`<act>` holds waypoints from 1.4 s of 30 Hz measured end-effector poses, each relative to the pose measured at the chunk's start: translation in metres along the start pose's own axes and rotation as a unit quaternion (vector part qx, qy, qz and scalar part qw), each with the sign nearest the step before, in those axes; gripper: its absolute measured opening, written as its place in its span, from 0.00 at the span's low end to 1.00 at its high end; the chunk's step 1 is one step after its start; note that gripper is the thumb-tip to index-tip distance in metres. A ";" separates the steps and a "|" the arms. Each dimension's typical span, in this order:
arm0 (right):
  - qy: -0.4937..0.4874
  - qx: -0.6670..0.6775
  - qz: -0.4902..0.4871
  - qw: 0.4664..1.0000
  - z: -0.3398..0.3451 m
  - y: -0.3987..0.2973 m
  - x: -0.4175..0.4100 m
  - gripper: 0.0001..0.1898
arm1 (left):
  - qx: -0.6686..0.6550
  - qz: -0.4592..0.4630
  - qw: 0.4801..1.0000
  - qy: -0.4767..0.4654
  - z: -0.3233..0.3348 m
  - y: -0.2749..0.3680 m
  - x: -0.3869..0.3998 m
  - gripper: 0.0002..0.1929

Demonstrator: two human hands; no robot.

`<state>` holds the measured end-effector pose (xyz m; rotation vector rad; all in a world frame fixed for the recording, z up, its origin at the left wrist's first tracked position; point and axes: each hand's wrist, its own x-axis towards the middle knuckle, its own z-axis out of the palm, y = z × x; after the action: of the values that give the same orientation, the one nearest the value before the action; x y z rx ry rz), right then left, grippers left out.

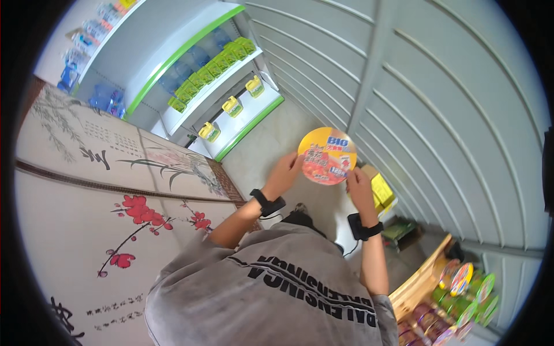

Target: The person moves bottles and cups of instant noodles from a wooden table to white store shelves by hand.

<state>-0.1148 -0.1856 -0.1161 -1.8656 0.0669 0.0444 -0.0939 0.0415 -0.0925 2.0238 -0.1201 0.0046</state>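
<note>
A round instant-noodle tub (327, 156) is held out in front of me, its yellow and red printed lid facing up toward the camera. The lid hides the tub's sides. My left hand (285, 171) grips its left edge, with the thumb near the rim. At the lower right edge, my right hand (360, 186) has hold of the same tub. Each wrist wears a black strap with a small box on it, and a thin cable trails from each.
White shelving (242, 129) with green edges carries yellow jugs (233, 107) and green packs (212, 68). A folding screen (164, 242) stands at left, a ribbed wall (415, 129) at right. Yellow cartons (381, 190) sit by the wall; a wooden rack (415, 281) holds more noodle tubs (461, 279).
</note>
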 end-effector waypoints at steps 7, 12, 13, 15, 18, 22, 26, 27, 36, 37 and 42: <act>-0.106 -0.035 -0.025 0.993 0.101 -0.027 0.090 0.11 | 0.050 -0.032 0.996 0.070 -0.102 -0.052 0.043 0.18; -0.197 0.048 -0.008 0.979 0.147 -0.045 0.136 0.13 | 0.045 -0.056 0.990 0.120 -0.142 -0.070 0.059 0.18; -0.208 0.046 -0.011 0.977 0.155 -0.048 0.148 0.13 | 0.035 -0.063 0.989 0.132 -0.148 -0.075 0.061 0.17; -0.235 0.042 -0.014 0.971 0.170 -0.055 0.173 0.13 | 0.023 -0.086 0.984 0.152 -0.155 -0.088 0.063 0.17; -0.262 0.013 -0.045 0.964 0.195 -0.058 0.214 0.13 | -0.013 -0.124 0.975 0.186 -0.165 -0.088 0.078 0.16; -0.269 0.041 -0.076 0.959 0.227 -0.073 0.271 0.16 | -0.092 -0.131 0.954 0.253 -0.170 -0.105 0.112 0.15; -0.325 0.017 -0.120 0.938 0.245 -0.101 0.336 0.13 | -0.036 -0.125 0.950 0.285 -0.197 -0.106 0.159 0.16; -0.325 0.015 -0.146 0.934 0.249 -0.110 0.351 0.13 | -0.052 -0.114 0.947 0.295 -0.203 -0.107 0.172 0.16; -0.339 0.043 -0.225 0.913 0.275 -0.186 0.488 0.13 | -0.024 -0.035 0.932 0.359 -0.266 -0.078 0.302 0.18; -0.336 0.073 -0.239 0.908 0.282 -0.193 0.503 0.14 | -0.025 -0.037 0.931 0.363 -0.276 -0.077 0.315 0.18; -0.337 0.077 -0.291 0.892 0.307 -0.273 0.567 0.14 | -0.041 -0.025 0.932 0.358 -0.331 -0.069 0.382 0.18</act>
<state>0.4707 0.1740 0.0182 -1.5539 -0.9398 0.2604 0.3092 0.3365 0.0130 1.8239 0.3886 0.6878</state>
